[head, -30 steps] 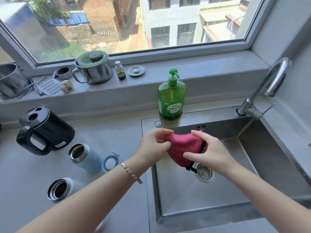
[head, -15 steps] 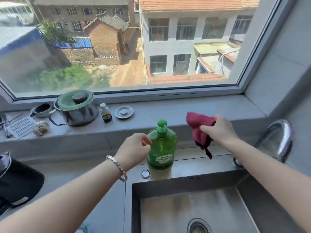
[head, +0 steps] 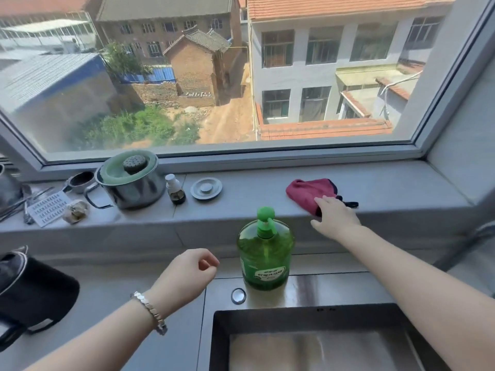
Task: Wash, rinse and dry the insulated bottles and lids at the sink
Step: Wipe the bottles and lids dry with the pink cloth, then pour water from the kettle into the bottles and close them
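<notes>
1. While the right hand (head: 334, 219) rests its straight, loosely spread fingers on the near edge of the crimson cloth (head: 305, 190), the cloth lies crumpled on the windowsill (head: 388, 188), stretching away from the fingertips; the hand pinches nothing.
2. The left hand (head: 188, 273) hangs over the tabletop (head: 112, 295), fingers loosely curled and holding nothing.
3. Between the two hands, nearer the left, the green dish-soap pump bottle (head: 263, 253) stands on the rim of the steel sink (head: 308, 314).
4. No insulated bottle or lid is in view, so I cannot tell where they are.
5. The step looks like handling the cloth at the sill, either laying it by or taking it up; I cannot tell which.
6. The next move probably calls for bringing a bottle to the basin below both hands, then pressing the pump head just right of the left hand.
</notes>
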Action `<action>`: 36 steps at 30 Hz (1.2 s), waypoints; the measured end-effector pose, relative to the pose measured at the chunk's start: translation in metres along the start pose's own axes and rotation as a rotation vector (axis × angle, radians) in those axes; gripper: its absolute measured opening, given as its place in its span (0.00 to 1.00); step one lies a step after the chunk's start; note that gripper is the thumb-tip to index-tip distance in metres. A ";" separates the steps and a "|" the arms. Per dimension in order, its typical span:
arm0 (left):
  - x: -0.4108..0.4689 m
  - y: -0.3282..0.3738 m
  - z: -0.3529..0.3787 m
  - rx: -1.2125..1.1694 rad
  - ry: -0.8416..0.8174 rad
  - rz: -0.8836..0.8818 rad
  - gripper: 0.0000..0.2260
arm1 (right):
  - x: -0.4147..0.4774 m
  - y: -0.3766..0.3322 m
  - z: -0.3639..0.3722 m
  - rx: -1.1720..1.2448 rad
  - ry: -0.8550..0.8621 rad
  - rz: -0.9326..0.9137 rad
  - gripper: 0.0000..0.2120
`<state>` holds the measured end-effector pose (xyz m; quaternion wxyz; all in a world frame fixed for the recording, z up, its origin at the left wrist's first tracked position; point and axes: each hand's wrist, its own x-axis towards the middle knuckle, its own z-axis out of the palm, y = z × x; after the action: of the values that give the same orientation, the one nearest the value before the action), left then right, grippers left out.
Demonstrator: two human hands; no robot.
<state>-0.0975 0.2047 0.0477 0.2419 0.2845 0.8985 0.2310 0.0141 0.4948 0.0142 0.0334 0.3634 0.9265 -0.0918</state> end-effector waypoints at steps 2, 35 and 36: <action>-0.017 -0.006 -0.003 0.018 0.001 0.002 0.08 | -0.023 -0.005 -0.015 0.130 0.067 -0.008 0.17; -0.173 -0.470 -0.199 0.044 -0.021 -0.282 0.08 | -0.205 -0.613 0.127 1.035 -0.626 0.128 0.17; -0.170 -0.474 -0.198 0.017 -0.018 -0.271 0.07 | -0.199 -0.621 0.134 1.115 -0.661 0.210 0.20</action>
<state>-0.2765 -0.3028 -0.0093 0.2762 0.1648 0.9284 0.1859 -0.2629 -0.1106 -0.0007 0.1320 0.3675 0.6406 -0.6612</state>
